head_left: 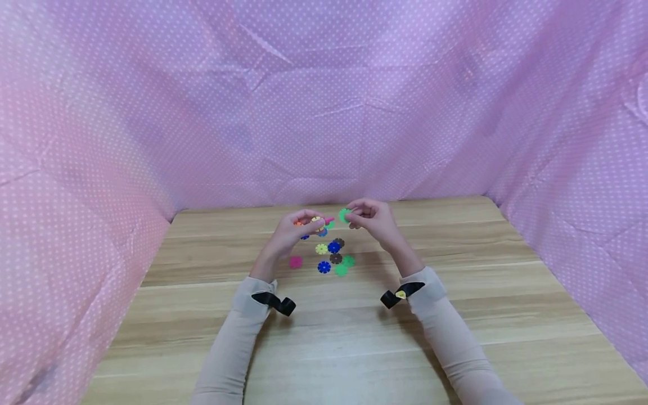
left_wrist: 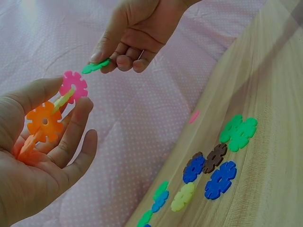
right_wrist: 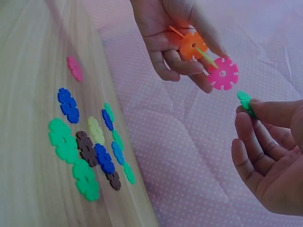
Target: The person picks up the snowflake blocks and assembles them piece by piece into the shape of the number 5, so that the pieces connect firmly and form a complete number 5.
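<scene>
My left hand (head_left: 289,233) holds a short chain of notched interlocking discs above the table. In the left wrist view an orange disc (left_wrist: 45,121) sits in this chain, with another orange piece (left_wrist: 29,150) toward the palm. A yellow disc (left_wrist: 62,100), seen nearly edge-on, links it to a pink disc (left_wrist: 73,87) at the outer end. My right hand (head_left: 376,219) pinches a green notched disc (right_wrist: 244,101) between thumb and index finger. That green disc is close to the pink one but apart from it in the right wrist view.
On the wooden table (head_left: 314,360), below the hands, lie several loose discs, among them a pink disc (head_left: 296,262), a blue disc (head_left: 324,267), a brown disc (head_left: 336,258) and a yellow disc (head_left: 321,248). Pink dotted cloth (head_left: 329,112) hangs around the back and sides.
</scene>
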### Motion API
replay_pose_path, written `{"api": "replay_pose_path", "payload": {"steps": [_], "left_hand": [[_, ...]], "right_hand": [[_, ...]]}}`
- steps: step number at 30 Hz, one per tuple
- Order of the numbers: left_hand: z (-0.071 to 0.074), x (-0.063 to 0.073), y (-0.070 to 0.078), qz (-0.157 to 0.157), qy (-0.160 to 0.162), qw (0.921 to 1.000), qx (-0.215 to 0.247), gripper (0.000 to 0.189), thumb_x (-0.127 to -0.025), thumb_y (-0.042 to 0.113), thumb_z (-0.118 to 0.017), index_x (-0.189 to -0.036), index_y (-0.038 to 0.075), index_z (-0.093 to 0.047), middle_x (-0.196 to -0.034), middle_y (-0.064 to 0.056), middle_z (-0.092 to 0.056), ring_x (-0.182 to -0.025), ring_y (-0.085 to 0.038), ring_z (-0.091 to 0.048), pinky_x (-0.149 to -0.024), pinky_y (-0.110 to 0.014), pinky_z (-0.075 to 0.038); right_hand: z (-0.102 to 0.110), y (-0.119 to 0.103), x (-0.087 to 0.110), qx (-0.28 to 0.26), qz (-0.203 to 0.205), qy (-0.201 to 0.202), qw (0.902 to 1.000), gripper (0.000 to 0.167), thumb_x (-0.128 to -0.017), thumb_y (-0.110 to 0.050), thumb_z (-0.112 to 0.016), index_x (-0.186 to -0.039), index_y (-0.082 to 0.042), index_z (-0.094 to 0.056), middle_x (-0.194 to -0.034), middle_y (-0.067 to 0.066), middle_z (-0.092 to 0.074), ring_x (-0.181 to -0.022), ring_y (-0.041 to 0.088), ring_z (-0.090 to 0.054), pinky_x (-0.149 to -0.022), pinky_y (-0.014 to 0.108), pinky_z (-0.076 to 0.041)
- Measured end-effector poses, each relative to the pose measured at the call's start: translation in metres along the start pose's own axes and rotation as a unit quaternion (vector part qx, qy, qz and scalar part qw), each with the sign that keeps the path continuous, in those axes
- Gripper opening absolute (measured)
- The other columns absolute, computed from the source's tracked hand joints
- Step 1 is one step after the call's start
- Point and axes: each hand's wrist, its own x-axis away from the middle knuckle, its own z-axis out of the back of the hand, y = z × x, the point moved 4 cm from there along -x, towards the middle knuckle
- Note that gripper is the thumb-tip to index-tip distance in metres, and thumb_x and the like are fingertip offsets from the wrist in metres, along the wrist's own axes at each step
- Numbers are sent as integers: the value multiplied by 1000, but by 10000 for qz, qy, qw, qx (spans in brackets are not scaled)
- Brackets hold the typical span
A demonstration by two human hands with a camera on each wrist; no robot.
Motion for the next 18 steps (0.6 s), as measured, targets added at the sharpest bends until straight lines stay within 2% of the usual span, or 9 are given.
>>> {"api": "replay_pose_path", "payload": {"steps": [3, 6, 9, 15, 18], "left_hand": [[1, 1, -2, 13, 30, 10000, -49, 34, -96, 27, -72, -121, 5, -68, -94, 2, -72, -118, -52, -58, -108, -61, -45], [2, 1, -2, 46, 52, 9999, -125, 35, -95, 29, -73, -121, 6, -69, -97, -2, -71, -118, -50, -58, -107, -62, -45], [2, 1, -1, 70, 62, 9998, -197, 34, -95, 31, -74, -120, 8, -70, -99, -4, -70, -115, -43, -61, -105, -59, -46], [-1, -1, -2, 92, 46, 9999, -115, 34, -95, 30, -74, -120, 7, -70, -102, 1, -72, -106, -25, -64, -106, -59, -45], [-2, -2, -3, 96, 96, 9997, -182, 32, -95, 29, -73, -120, 9, -70, -105, 1, -72, -104, -20, -64, -100, -48, -49]], "right_hand": [[-4, 1, 0, -43, 0, -8, 10000, 27, -91, 1, -73, -115, 11, -65, -80, -4, -74, -67, 8, -69, -70, 27, -62], [-7, 2, 0, -80, 46, 53, 9999, 26, -92, 0, -72, -115, 11, -65, -79, -9, -73, -67, 8, -68, -73, 33, -63], [-9, 3, 1, -83, 120, 134, 9998, 24, -92, 0, -72, -114, 9, -66, -79, -9, -72, -67, 8, -68, -73, 34, -63], [-11, 5, 1, -40, 158, 205, 9997, 23, -92, -1, -72, -112, 9, -66, -78, -8, -72, -65, 8, -67, -69, 28, -62], [-11, 5, 1, -40, 169, 272, 9995, 23, -92, -2, -73, -112, 9, -67, -79, -7, -72, -65, 7, -67, -69, 25, -61]]}}
